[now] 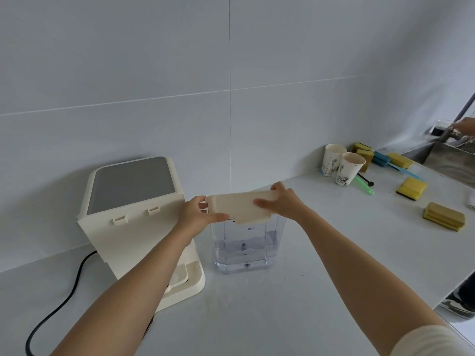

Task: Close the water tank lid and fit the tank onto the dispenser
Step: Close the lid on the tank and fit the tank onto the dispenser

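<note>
A clear water tank (246, 247), partly filled with water, stands on the white counter just right of the cream dispenser (133, 217). A cream lid (236, 205) lies across the tank's top, its far right end slightly raised. My left hand (198, 214) grips the lid's left end, thumb along its front edge. My right hand (282, 201) holds the lid's right end, thumb on top. The dispenser has a grey top panel and an open base where my left forearm crosses it.
A black power cord (64, 299) runs from the dispenser toward the front left. Two paper cups (341, 167), several yellow sponges (411, 188) and a blue brush lie at the back right. A steel sink (452, 160) with another person's hand over it sits far right. The counter edge (447, 294) drops off at right.
</note>
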Available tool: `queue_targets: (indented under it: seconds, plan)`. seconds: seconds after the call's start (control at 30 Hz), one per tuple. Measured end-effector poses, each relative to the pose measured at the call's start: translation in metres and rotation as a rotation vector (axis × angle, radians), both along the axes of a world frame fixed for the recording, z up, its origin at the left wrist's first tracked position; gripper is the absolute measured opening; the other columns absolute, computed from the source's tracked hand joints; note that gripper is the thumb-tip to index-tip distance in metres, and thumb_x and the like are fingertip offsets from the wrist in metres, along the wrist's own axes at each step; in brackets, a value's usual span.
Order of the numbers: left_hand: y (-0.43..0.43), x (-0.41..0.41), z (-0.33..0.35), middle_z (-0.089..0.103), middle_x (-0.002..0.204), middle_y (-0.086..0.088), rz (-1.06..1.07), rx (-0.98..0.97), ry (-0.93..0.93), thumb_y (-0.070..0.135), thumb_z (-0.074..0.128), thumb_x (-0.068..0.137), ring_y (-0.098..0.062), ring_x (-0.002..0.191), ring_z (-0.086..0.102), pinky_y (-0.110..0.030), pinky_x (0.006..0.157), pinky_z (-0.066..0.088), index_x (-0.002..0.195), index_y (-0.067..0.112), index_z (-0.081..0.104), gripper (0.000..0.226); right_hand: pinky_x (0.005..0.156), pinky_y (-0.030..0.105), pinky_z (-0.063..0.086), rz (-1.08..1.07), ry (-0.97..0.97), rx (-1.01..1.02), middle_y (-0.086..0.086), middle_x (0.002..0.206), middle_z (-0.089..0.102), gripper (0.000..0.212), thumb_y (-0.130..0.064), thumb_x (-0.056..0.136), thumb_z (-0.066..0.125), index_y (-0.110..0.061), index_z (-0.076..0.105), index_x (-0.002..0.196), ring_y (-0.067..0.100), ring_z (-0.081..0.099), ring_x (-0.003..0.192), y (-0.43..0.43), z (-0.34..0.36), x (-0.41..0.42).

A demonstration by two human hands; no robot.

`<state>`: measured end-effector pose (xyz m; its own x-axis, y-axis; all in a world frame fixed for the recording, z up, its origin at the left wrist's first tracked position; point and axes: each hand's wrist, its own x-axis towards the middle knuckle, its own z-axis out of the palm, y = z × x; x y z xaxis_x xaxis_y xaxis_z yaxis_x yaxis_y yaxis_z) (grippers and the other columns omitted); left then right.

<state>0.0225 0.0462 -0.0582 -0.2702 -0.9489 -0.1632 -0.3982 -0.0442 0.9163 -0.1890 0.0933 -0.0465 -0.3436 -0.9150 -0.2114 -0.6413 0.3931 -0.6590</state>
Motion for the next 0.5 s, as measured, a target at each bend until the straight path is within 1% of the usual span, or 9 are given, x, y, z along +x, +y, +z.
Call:
queue_targets:
  seconds: [0.1, 0.23, 0.33, 0.43, 0.5]
  plan:
    - [-0.003, 0.0, -0.005, 0.058, 0.127, -0.012, 0.014, 0.009, 0.037, 0.02, 0.081, 0.066, -0.025, 0.113, 0.056, -0.029, 0.086, 0.043, 0.129, 0.006, 0.049, 0.072, 0.088, 0.035, 0.044, -0.032, -0.043, -0.024, 0.015, 0.129, 0.038, 0.068, -0.049, 0.075, 0.065, -0.014, 0.037, 0.126, 0.024, 0.047, 0.091, 0.005, -0.002, 0.0]
    - [-0.005, -0.002, -0.006, 0.059, 0.129, -0.011, -0.009, 0.023, 0.077, 0.017, 0.076, 0.073, -0.024, 0.112, 0.057, -0.028, 0.086, 0.042, 0.13, 0.007, 0.049, 0.064, 0.084, 0.031, 0.041, -0.055, -0.102, -0.066, 0.015, 0.13, 0.039, 0.068, -0.048, 0.078, 0.062, -0.016, 0.034, 0.131, 0.023, 0.047, 0.093, 0.009, -0.007, 0.0]
    - [-0.004, -0.003, -0.007, 0.055, 0.134, -0.008, -0.042, 0.064, 0.102, 0.019, 0.071, 0.078, -0.023, 0.123, 0.05, -0.029, 0.088, 0.038, 0.133, 0.011, 0.044, 0.061, 0.083, 0.031, 0.04, -0.066, -0.138, -0.119, 0.015, 0.129, 0.045, 0.067, -0.048, 0.08, 0.06, -0.017, 0.033, 0.133, 0.023, 0.048, 0.097, 0.011, -0.013, 0.001]
    - [-0.003, -0.002, -0.009, 0.051, 0.138, -0.004, -0.07, 0.07, 0.105, 0.023, 0.067, 0.081, -0.021, 0.128, 0.046, -0.029, 0.091, 0.038, 0.136, 0.017, 0.04, 0.062, 0.087, 0.031, 0.041, -0.057, -0.151, -0.166, 0.014, 0.131, 0.048, 0.07, -0.046, 0.079, 0.063, -0.017, 0.032, 0.135, 0.025, 0.049, 0.106, 0.015, -0.015, 0.001]
    - [-0.002, 0.0, -0.012, 0.047, 0.141, -0.003, -0.108, 0.092, 0.094, 0.024, 0.068, 0.081, -0.019, 0.132, 0.042, -0.031, 0.097, 0.037, 0.14, 0.02, 0.034, 0.069, 0.095, 0.033, 0.039, -0.033, -0.16, -0.187, 0.013, 0.139, 0.043, 0.079, -0.041, 0.077, 0.068, -0.018, 0.026, 0.14, 0.027, 0.046, 0.12, 0.02, -0.015, 0.001]
